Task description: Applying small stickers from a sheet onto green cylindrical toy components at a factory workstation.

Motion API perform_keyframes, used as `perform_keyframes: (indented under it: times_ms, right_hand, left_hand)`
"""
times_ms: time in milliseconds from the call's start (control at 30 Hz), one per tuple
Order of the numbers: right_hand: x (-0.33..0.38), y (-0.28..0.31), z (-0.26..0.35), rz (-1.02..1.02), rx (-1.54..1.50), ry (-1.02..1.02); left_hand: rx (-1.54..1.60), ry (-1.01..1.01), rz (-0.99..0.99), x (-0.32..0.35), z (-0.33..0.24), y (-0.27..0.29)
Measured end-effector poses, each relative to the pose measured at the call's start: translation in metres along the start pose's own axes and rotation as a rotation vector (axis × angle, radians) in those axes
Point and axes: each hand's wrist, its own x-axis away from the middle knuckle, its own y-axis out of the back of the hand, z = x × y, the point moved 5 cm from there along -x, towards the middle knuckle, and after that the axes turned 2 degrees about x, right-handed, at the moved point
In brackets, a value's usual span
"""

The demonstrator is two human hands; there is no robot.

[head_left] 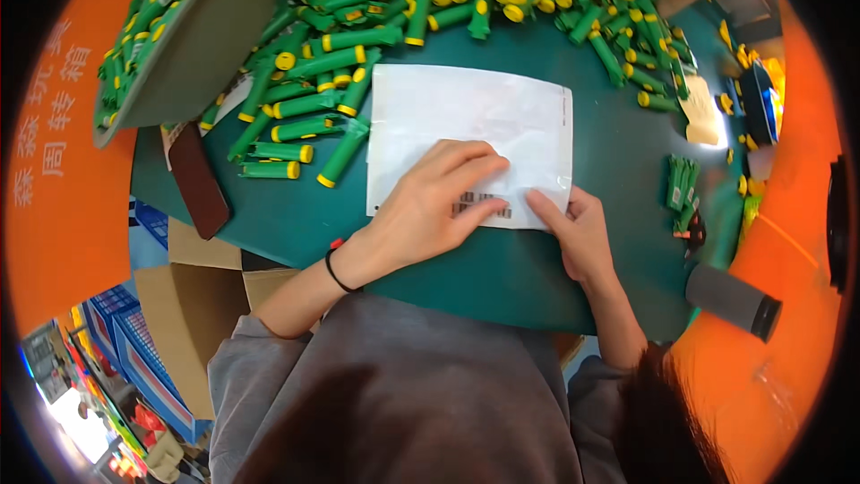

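A white sheet of paper [466, 116] lies on the green tabletop in front of me, with small dark printed blocks near its lower edge. It may be a stack; I cannot tell how many layers there are. My left hand [439, 193], with a dark band on the wrist, rests across the lower half of the sheet, fingers stretched and thumb apart. At the lower right corner, my right hand [578, 229] grips the paper, thumb on top and fingers at the edge or beneath it.
Many green tubes with yellow caps [358, 40] are heaped along the far side. More fill a tilted grey tub [202, 36] at the left. A brown phone-like slab [199, 181] lies at the left edge. To the right are a bundle of green packets [683, 184] and a grey cylinder [730, 300].
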Motion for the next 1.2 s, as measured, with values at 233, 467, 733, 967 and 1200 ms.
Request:
perform_keyframes:
  times_ms: [233,467,733,967,1200]
  right_hand:
    - [0.009,-0.001,0.003,0.015,-0.417,-0.156]
    - [0.021,-0.017,0.000,0.093,-0.320,-0.119]
    - [0.025,-0.029,0.002,0.022,-0.537,-0.124]
    - [0.023,-0.022,0.000,-0.007,-0.383,-0.023]
    - [0.024,-0.020,0.002,0.000,-0.421,-0.054]
  left_hand:
    - [0.022,-0.038,-0.007,0.001,-0.007,-0.009]
    - [-0.151,-0.148,-0.104,0.011,-0.022,-0.014]
    - [-0.262,-0.189,-0.177,0.012,-0.026,-0.017]
    - [-0.254,-0.285,-0.159,0.011,-0.029,-0.018]
    - [-0.327,-0.298,-0.186,0.011,-0.033,-0.015]
